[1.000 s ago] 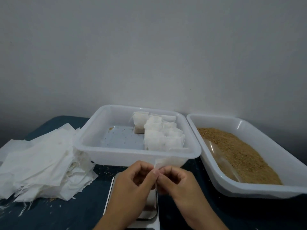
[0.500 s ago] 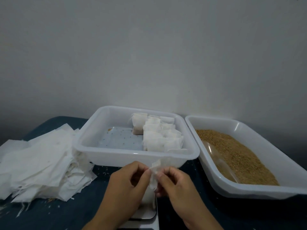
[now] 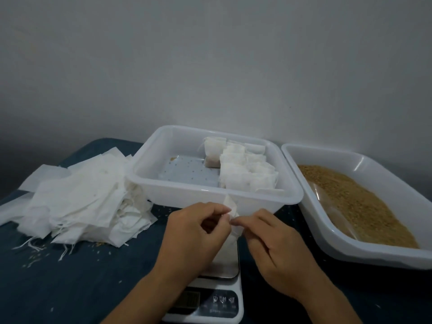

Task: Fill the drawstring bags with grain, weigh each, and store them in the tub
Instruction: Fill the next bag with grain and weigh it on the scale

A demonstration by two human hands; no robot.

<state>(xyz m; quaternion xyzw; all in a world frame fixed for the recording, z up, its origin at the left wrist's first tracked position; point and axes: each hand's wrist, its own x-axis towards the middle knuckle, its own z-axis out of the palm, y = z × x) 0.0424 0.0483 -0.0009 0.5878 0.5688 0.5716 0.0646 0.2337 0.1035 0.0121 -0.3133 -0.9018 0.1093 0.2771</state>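
Note:
Both hands meet over the kitchen scale (image 3: 211,298). My left hand (image 3: 196,232) and my right hand (image 3: 273,244) pinch the top of one small white drawstring bag (image 3: 231,208), which hangs between the fingertips above the scale's steel plate. Behind the hands stands the white storage tub (image 3: 177,192) with several filled bags (image 3: 245,176) packed along its right side. To the right, a white tray (image 3: 346,249) holds brown grain (image 3: 364,206) with a clear scoop (image 3: 327,202) lying in it.
A loose heap of empty white bags (image 3: 79,199) lies on the dark blue table (image 3: 70,288) at the left, with stray threads and spilled grains around it. A grey wall rises behind the tub and tray.
The hands stayed together over the scale; the bag's top is now bunched narrower between the fingertips. The camera has tipped slightly downward, bringing the scale's display into view.

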